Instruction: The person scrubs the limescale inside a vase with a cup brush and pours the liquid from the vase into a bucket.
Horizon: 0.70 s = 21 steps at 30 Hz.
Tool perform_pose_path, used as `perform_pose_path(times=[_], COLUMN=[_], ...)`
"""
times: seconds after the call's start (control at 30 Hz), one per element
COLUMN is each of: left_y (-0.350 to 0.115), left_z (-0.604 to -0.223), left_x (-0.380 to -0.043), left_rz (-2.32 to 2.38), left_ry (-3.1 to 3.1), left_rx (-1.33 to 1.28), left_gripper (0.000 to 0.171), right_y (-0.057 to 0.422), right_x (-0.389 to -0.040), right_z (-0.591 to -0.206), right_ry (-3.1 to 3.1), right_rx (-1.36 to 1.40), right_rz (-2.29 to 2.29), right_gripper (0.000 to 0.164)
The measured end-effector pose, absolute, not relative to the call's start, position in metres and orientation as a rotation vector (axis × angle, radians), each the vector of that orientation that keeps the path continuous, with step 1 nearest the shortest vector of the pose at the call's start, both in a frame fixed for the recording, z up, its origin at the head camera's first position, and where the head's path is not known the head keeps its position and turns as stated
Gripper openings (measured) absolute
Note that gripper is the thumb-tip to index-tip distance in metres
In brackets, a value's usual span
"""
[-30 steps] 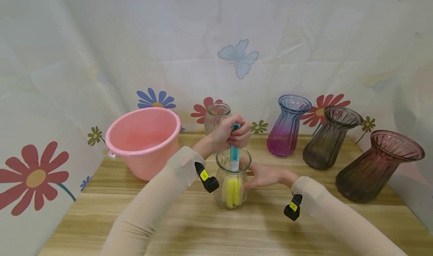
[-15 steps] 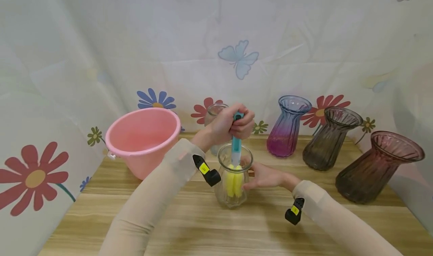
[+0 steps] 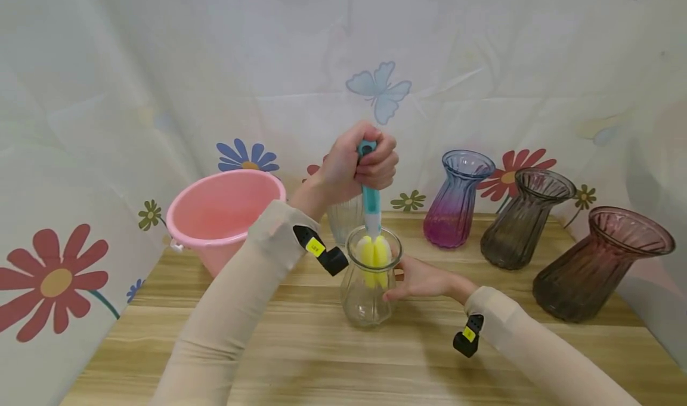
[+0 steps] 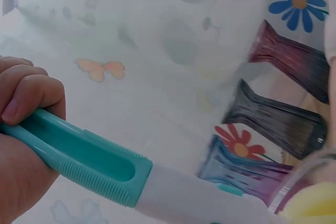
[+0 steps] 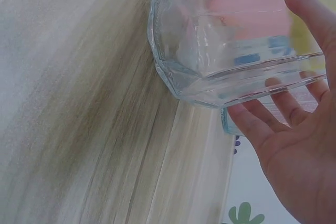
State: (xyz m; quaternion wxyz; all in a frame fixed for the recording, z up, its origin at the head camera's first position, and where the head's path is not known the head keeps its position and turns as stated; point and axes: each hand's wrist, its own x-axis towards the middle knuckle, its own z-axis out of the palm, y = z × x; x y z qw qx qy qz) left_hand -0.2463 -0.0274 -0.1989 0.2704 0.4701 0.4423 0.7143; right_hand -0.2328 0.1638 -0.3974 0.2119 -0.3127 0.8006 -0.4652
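My left hand (image 3: 346,166) grips the teal handle of a sponge bottle brush (image 3: 371,202), held upright over a clear glass vase (image 3: 365,304). The brush's yellow and white sponge head (image 3: 374,256) is in the vase's mouth and upper part. In the left wrist view the fist wraps the end of the ribbed handle (image 4: 94,156), whose white neck runs toward the vase rim. My right hand (image 3: 421,278) steadies the vase from its right side. Seen from the right wrist, the thumb lies on one side of the glass (image 5: 199,61) and the fingers on the other.
A pink bucket (image 3: 257,239) stands at the left. Behind my left hand is another clear glass vase (image 3: 346,218), partly hidden. Three tinted vases line the right: blue-purple (image 3: 453,206), grey (image 3: 520,227) and reddish-brown (image 3: 585,275). A patterned curtain backs the wooden table (image 3: 300,346).
My left hand has risen steadily, drawing the brush's sponge head from near the vase's bottom up into its mouth. My right hand keeps its hold on the vase.
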Motion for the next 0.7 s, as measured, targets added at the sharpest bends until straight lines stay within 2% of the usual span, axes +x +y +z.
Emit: perform_pose_path(times=[0.17, 0.37, 0.7], left_y=[-0.022, -0.017, -0.016], left_z=[-0.236, -0.277, -0.282], left_x=[-0.251, -0.255, -0.257], left_rz=[1.955, 1.946, 1.934], left_ry=[1.216, 1.274, 1.336], left_rx=[1.155, 1.069, 1.100], left_gripper=[0.037, 0.037, 0.035], right_y=[0.164, 0.164, 0.168], right_x=[-0.233, -0.232, -0.229], right_z=[-0.401, -0.401, -0.392], right_ry=[2.225, 2.211, 2.201], right_rx=[-0.890, -0.896, -0.881], right_rz=[-1.321, -1.334, -1.184], right_gripper=[0.082, 0.079, 0.083])
